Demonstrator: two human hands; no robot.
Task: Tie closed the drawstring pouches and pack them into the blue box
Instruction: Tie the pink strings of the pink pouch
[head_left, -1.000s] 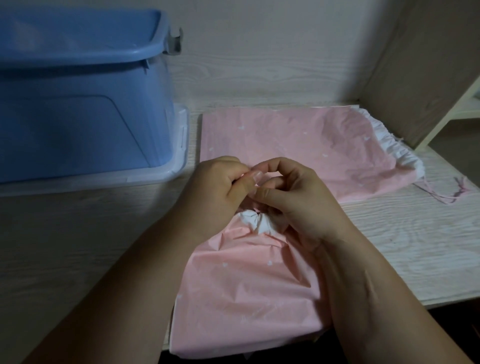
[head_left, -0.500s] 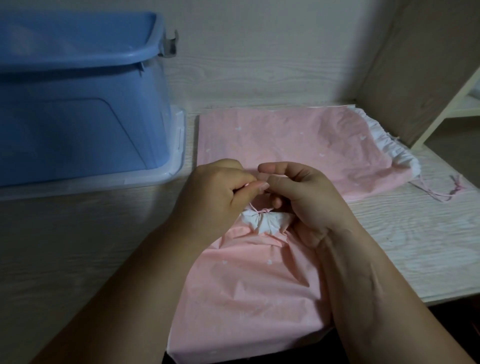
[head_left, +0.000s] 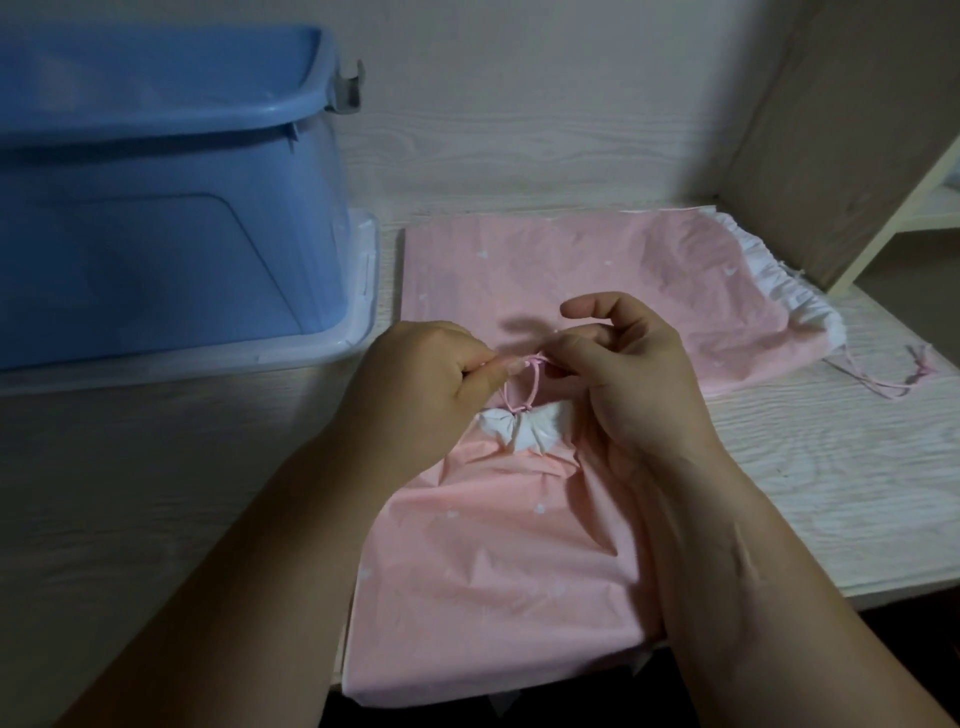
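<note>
Pouch (head_left: 493, 571), the near one, lies flat on the table (head_left: 130, 467) in front of the person. Its bottom end hangs over the near edge and its white mouth (head_left: 524, 423) is gathered tight. The step in hand seems to be knotting its cord (head_left: 524, 387), which rises from the mouth in a small pink loop. The left hand (head_left: 421, 384) pinches the loop's top between thumb and forefinger. The right hand (head_left: 634, 374) appears to pinch it from the other side with thumb and a curled finger, while its forefinger sticks out free above. To do this well, I would leave the body of the pouch resting on the table so its weight steadies the work. Both hands should stay low and close over the mouth. The two ends want an even, outward pull, so the knot slides down against the gathers rather than closing halfway up the loop. Thin cord slips, so one pinch should not let go before the knot bites. By count there is one blue box (head_left: 156, 234), at the left and well apart from the near pouch, standing on one clear lid (head_left: 358, 312); its inside cannot be seen. There are two pink pouches; the far pouch (head_left: 571, 270) lies flat behind the hands. There are two hands, both at the cord. There are two cords; the far cord (head_left: 883, 382) trails loose on the table at the right, and whether it is knotted cannot be told.
</note>
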